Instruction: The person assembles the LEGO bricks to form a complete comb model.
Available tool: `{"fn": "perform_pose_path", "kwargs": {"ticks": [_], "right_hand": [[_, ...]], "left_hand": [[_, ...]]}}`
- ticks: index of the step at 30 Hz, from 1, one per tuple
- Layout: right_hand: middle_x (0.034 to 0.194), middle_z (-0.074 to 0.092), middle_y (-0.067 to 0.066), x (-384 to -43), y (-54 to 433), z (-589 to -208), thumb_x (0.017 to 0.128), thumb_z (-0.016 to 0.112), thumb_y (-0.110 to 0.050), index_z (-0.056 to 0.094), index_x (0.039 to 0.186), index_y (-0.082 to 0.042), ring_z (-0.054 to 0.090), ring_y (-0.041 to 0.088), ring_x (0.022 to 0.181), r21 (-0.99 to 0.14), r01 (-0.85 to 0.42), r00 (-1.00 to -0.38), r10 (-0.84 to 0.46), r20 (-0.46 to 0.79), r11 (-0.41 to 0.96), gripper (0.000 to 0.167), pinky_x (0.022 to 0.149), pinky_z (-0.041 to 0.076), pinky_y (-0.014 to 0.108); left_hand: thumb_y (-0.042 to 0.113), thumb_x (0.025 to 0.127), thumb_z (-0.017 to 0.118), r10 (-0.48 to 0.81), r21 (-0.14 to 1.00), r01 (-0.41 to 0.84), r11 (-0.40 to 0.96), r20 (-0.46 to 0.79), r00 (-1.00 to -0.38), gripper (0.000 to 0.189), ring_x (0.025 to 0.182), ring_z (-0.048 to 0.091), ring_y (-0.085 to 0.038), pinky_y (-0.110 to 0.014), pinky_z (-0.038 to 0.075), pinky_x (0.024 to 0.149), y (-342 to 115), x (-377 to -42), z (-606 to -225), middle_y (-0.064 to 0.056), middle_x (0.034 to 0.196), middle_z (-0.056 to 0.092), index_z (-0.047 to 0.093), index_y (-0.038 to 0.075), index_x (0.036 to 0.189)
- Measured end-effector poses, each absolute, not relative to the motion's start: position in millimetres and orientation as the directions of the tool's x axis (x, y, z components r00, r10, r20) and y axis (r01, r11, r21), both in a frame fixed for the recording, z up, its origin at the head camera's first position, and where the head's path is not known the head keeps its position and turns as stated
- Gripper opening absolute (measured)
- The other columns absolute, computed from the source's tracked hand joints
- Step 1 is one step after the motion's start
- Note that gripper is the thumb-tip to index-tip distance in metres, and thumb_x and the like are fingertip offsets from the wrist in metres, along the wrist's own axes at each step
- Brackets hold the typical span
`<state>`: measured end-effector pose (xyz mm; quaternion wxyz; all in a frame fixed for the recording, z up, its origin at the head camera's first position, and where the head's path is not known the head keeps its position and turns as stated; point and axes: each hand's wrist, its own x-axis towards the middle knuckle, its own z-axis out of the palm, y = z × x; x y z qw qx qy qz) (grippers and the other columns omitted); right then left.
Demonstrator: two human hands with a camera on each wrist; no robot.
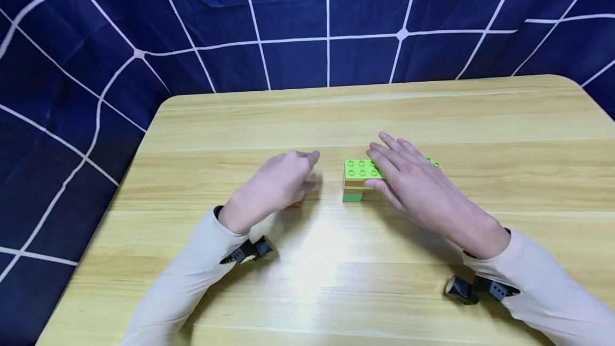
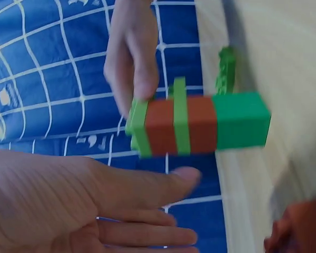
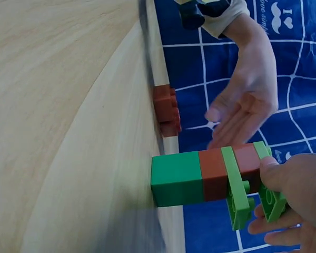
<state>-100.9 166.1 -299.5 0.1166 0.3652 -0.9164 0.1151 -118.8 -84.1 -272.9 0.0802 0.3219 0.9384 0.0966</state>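
A stack of toy building bricks [image 1: 353, 196] stands on the table, with a green brick [image 3: 176, 179] at its foot and red-brown bricks and light green plates above. My right hand [image 1: 418, 186] lies over the studded top plate [image 1: 357, 167], fingers extended past its far side and thumb touching its near edge. In the right wrist view the light green plates jut out from the stack. To the left of the stack, my left hand [image 1: 276, 188] hovers with loose fingers, holding nothing. Beneath it sits a red-brown brick [image 3: 165, 108], mostly hidden by that hand in the head view.
Farther along the table, behind the stack in the left wrist view, is a narrow green studded piece [image 2: 226, 68]. The wooden table [image 1: 269, 122] ends at a dark blue cloth [image 1: 293, 9] with white grid lines. A small black camera [image 1: 461, 288] hangs at the right wrist.
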Motion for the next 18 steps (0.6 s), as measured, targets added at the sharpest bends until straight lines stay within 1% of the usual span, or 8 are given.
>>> {"fn": "perform_pose_path", "kwargs": {"ticks": [2, 3, 5, 7, 8, 11, 14, 18], "right_hand": [[0.135, 0.052, 0.027, -101, 166, -298, 0.101, 0.051, -0.033, 0.048, 0.134, 0.010, 0.032, 0.040, 0.138, -0.129, -0.694, -0.709, -0.642, 0.292, 0.708, 0.053, 0.117, 0.022, 0.051], [0.135, 0.052, 0.026, -101, 166, -298, 0.101, 0.050, -0.033, 0.048, 0.134, 0.010, 0.033, 0.040, 0.138, -0.127, -0.694, -0.709, -0.643, 0.290, 0.708, 0.054, 0.116, 0.023, 0.051], [0.135, 0.052, 0.026, -100, 165, -298, 0.102, 0.049, -0.034, 0.048, 0.134, 0.010, 0.033, 0.040, 0.138, -0.127, -0.697, -0.707, -0.646, 0.288, 0.706, 0.054, 0.116, 0.024, 0.052], [0.136, 0.051, 0.026, -99, 165, -297, 0.102, 0.048, -0.034, 0.048, 0.134, 0.010, 0.033, 0.040, 0.138, -0.131, -0.698, -0.706, -0.648, 0.285, 0.704, 0.054, 0.115, 0.024, 0.053], [0.136, 0.051, 0.026, -99, 165, -297, 0.102, 0.048, -0.034, 0.048, 0.134, 0.010, 0.033, 0.040, 0.138, -0.131, -0.697, -0.708, -0.647, 0.284, 0.705, 0.054, 0.115, 0.024, 0.053], [0.135, 0.052, 0.027, -98, 166, -296, 0.102, 0.050, -0.032, 0.048, 0.134, 0.010, 0.032, 0.040, 0.138, -0.135, -0.690, -0.714, -0.641, 0.281, 0.711, 0.053, 0.116, 0.023, 0.052], [0.135, 0.052, 0.027, -98, 168, -295, 0.101, 0.052, -0.030, 0.048, 0.133, 0.010, 0.033, 0.041, 0.138, -0.131, -0.687, -0.717, -0.638, 0.280, 0.715, 0.052, 0.115, 0.024, 0.053], [0.135, 0.052, 0.026, -99, 168, -296, 0.101, 0.051, -0.030, 0.048, 0.134, 0.010, 0.034, 0.040, 0.137, -0.139, -0.700, -0.707, -0.652, 0.274, 0.701, 0.051, 0.113, 0.027, 0.055]], "left_hand": [[0.006, 0.091, 0.066, 0.608, 0.226, 0.576, 0.786, -0.110, -0.786, 0.026, 0.070, 0.063, -0.018, -0.028, 0.056, 0.063, -90, -122, -270, -0.011, 0.088, 0.067, 0.061, -0.003, 0.114], [0.001, 0.090, 0.063, 0.606, 0.229, 0.572, 0.787, -0.121, -0.786, 0.018, 0.067, 0.059, -0.017, -0.026, 0.054, 0.059, -93, -124, -269, -0.009, 0.083, 0.065, 0.063, -0.002, 0.108], [-0.010, 0.085, 0.058, 0.600, 0.235, 0.561, 0.794, -0.150, -0.786, 0.016, 0.063, 0.052, -0.016, -0.025, 0.046, 0.053, -98, -126, -270, -0.006, 0.076, 0.059, 0.064, 0.001, 0.095], [-0.018, 0.081, 0.053, 0.593, 0.228, 0.553, 0.802, -0.185, -0.784, 0.024, 0.064, 0.049, -0.016, -0.024, 0.043, 0.052, -102, -127, -271, -0.005, 0.075, 0.056, 0.063, 0.001, 0.091], [-0.021, 0.078, 0.052, 0.594, 0.223, 0.554, 0.802, -0.202, -0.779, 0.028, 0.065, 0.049, -0.017, -0.024, 0.044, 0.053, -104, -128, -272, -0.005, 0.077, 0.056, 0.063, 0.002, 0.091], [-0.024, 0.074, 0.052, 0.600, 0.185, 0.571, 0.800, -0.226, -0.767, 0.037, 0.071, 0.052, -0.018, -0.025, 0.050, 0.060, -107, -129, -276, -0.006, 0.085, 0.060, 0.065, 0.002, 0.097], [-0.024, 0.073, 0.054, 0.612, 0.160, 0.591, 0.791, -0.223, -0.759, 0.047, 0.078, 0.057, -0.019, -0.027, 0.055, 0.068, -109, -130, -281, -0.008, 0.096, 0.063, 0.067, 0.002, 0.110], [-0.026, 0.074, 0.052, 0.619, 0.166, 0.596, 0.786, -0.188, -0.763, 0.048, 0.089, 0.063, -0.023, -0.030, 0.056, 0.075, -115, -128, -289, -0.010, 0.104, 0.067, 0.068, 0.002, 0.110]]}}
